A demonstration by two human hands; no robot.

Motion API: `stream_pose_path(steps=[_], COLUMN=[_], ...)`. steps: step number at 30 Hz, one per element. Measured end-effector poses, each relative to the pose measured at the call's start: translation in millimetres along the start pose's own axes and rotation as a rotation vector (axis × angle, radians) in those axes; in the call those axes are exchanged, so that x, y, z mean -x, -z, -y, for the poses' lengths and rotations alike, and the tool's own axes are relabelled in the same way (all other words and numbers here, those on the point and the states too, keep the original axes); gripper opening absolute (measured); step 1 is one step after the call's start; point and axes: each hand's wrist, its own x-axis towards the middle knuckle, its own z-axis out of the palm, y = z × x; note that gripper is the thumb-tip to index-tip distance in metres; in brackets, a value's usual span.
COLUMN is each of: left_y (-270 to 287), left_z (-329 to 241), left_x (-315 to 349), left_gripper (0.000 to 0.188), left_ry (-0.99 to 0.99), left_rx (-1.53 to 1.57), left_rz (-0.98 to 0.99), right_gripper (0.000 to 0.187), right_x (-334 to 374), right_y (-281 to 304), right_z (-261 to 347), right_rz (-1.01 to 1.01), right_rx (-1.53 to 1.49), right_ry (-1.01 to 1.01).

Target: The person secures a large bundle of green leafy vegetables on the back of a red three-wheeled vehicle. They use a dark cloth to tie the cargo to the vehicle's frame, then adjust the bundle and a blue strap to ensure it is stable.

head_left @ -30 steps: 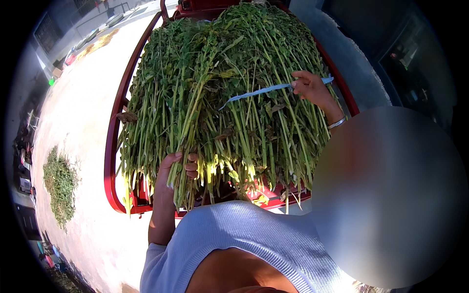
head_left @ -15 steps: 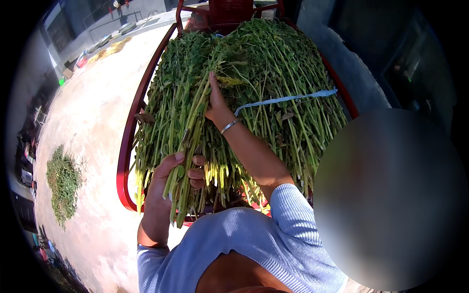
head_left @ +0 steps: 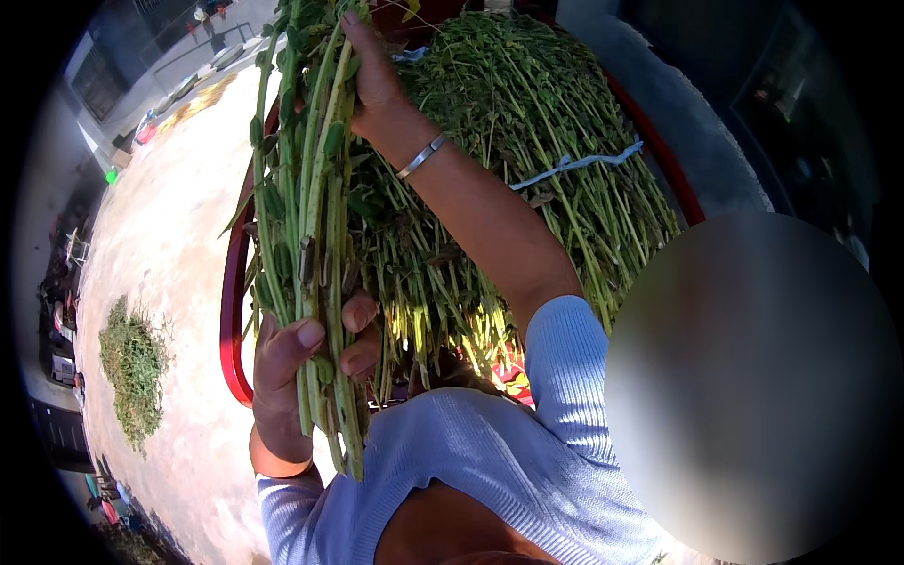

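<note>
The scene is outdoors in strong sun, on a pale, sandy concrete ground (head_left: 169,245) that fills the left half of the view; a small heap of cut greens (head_left: 132,363) lies on it well apart from the work, and along the far upper edge there are blurred yellow and red things and a fence, too small to make out. In the middle stands a red metal cart (head_left: 234,320) with a curved tubular rim, loaded high with a big pile of long green stalks (head_left: 565,188), their pale yellowish cut ends toward the person and their leafy tops away; a light blue band (head_left: 579,162) runs across the pile near its right side. A smooth grey blur covers the lower right of the view. Lifted in front of the left part of the pile is a bunch of green stalks (head_left: 315,217), held nearly upright: thick, straight, light green stems with scattered small leaves, the cut ends hanging just below the lower fist. The left hand (head_left: 301,363) is closed around the bunch near its lower end, thumb across the front and fingers curled behind. The right hand (head_left: 372,75), with a silver bracelet (head_left: 421,156) at the wrist, reaches up across the pile and grips the same bunch near its top, fingers wrapped round the stems. A light blue knitted sleeve (head_left: 565,367) covers the upper arm.
</note>
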Motion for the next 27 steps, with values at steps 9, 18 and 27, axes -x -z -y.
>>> stream_pose_path(steps=[9, 18, 27], left_y=[-34.8, -13.5, -29.0], left_z=[108.0, 271.6, 243.0], left_x=[-111.2, -164.3, -165.8], left_gripper=[0.028, 0.018, 0.023], left_ry=[0.128, 0.348, 0.486], left_rx=[0.148, -0.174, -0.015], left_rz=[0.122, -0.144, -0.081], right_gripper=[0.069, 0.075, 0.038], right_x=[46.1, 175.3, 245.1], right_y=[81.2, 213.3, 234.9], right_z=[159.3, 235.5, 229.6], right_rz=[-0.299, -0.613, -0.248], right_rx=[0.908, 1.351, 1.764], right_ry=[-0.107, -0.725, -0.006])
